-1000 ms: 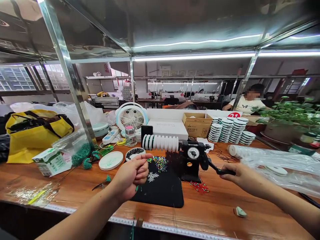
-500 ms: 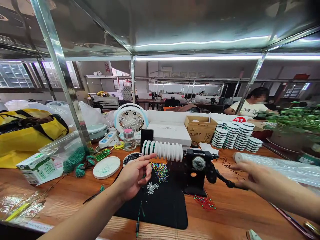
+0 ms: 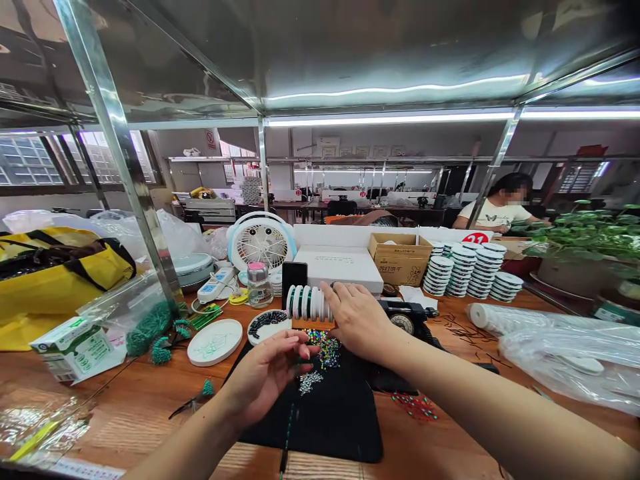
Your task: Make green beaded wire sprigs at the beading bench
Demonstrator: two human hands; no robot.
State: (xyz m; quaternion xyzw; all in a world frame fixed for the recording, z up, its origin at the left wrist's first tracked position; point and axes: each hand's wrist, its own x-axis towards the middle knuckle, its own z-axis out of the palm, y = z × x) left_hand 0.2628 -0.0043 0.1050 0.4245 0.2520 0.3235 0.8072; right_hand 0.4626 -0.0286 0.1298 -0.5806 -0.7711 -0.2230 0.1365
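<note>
A row of white spools (image 3: 306, 303), some wound with green cord, sits on the shaft of a black hand-crank winder (image 3: 413, 312). My right hand (image 3: 357, 320) lies over the right part of the row, its fingers wrapped over the spools and hiding them. Below and left of the row, my left hand (image 3: 267, 377) is half curled with its fingers apart; I see nothing held in it. A dark green cord (image 3: 289, 430) hangs or lies beneath it, above a black mat (image 3: 330, 420). Multicoloured beads (image 3: 327, 350) and small silvery pieces (image 3: 310, 382) lie between the hands.
A white dish of dark beads (image 3: 255, 339) and a white lid with green scraps (image 3: 215, 357) are on the left. Stacks of wound spools (image 3: 460, 270) stand at the back right, near rolled clear plastic (image 3: 545, 327). A metal post (image 3: 123, 153) rises on the left. A co-worker sits beyond.
My right hand has moved left from beside the crank onto the spools. My left hand has dropped slightly, and its pointing finger has left the spools.
</note>
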